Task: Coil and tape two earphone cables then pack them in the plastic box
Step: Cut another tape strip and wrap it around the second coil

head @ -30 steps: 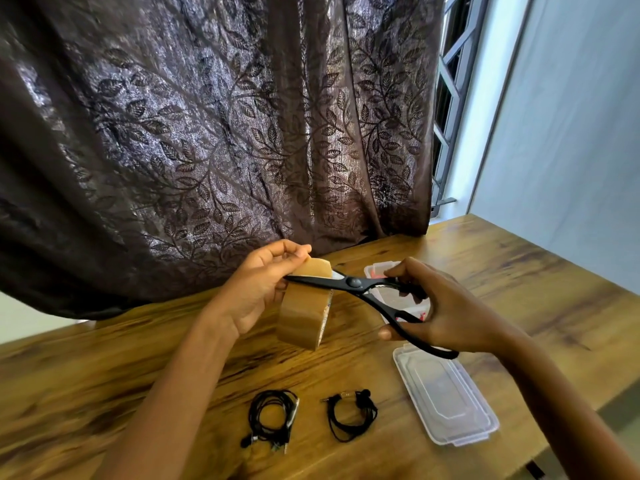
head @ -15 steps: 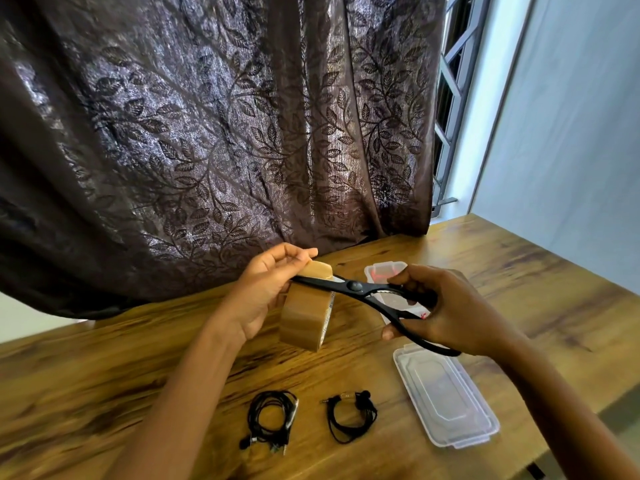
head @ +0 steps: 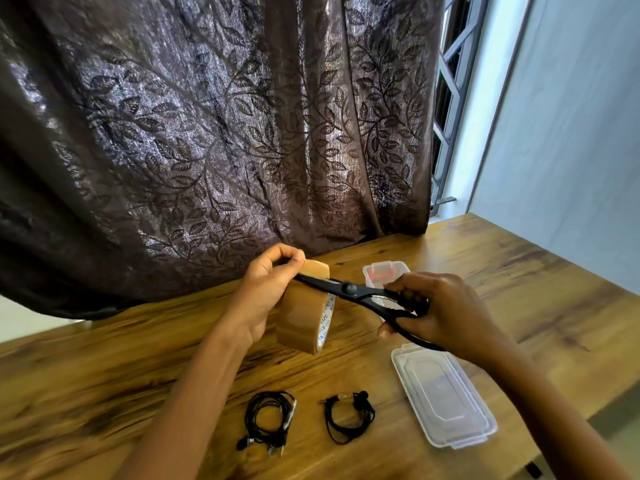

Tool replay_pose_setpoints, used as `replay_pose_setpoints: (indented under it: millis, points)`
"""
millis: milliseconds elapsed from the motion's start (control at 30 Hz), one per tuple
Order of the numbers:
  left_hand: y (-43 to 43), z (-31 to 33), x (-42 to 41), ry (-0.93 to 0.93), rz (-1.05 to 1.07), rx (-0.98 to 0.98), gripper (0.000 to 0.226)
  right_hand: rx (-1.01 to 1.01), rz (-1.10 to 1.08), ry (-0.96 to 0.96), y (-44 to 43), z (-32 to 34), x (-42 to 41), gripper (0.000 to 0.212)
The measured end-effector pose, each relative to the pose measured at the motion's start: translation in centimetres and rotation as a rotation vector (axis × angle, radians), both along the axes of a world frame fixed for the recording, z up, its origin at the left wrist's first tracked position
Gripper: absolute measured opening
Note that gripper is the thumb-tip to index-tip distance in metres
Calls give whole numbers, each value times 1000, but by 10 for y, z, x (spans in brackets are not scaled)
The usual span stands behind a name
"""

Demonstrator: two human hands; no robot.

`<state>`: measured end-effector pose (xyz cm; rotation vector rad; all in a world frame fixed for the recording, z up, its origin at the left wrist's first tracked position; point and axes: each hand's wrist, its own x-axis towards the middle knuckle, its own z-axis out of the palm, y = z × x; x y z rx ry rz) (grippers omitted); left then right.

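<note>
My left hand [head: 266, 289] holds a brown tape roll [head: 304, 313] above the table, pinching the pulled tape end at the roll's top. My right hand [head: 440, 313] grips black scissors [head: 360, 294] whose blades lie across the top of the roll at the tape end. Two coiled black earphone cables rest on the wood near me: the left coil [head: 268, 422] and the right coil [head: 348, 419]. The clear plastic box [head: 384, 271] stands behind my right hand, partly hidden. Its clear lid [head: 443, 396] lies flat to the right of the coils.
The wooden table [head: 519, 289] runs back to a dark leaf-patterned curtain [head: 207, 133]. A window frame [head: 450, 98] and a pale wall are at the right. The table's near right edge drops off below the lid.
The scissor handles have come together and the blades have closed along the tape at the roll's top. Both hands and the roll shifted slightly right.
</note>
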<state>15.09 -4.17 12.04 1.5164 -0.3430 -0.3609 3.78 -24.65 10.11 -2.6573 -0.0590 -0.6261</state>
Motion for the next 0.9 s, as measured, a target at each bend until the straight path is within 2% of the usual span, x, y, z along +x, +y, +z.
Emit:
replay_pose_setpoints:
  millis: [233,400,533,633,700,800,900]
  points:
    - [-4,-7,4,-32,108,-24,18,-152,-38,-1,10,0,-8,51]
    - [-5,-14,9,-54,205,-31,18,-119,-39,32,15,-3,-10,47]
    - [-2,-14,14,-13,269,-102,18,-67,-56,51,14,-8,-14,52]
    - [2,-11,14,35,240,-141,18,30,-95,45,9,-15,-18,59]
    - [5,-11,14,36,243,-119,20,144,-156,23,9,-21,-17,53]
    - [8,-12,14,46,257,-107,22,404,-290,32,7,-39,-9,46]
    - [7,-16,13,60,259,-100,24,698,-278,149,4,-67,0,37]
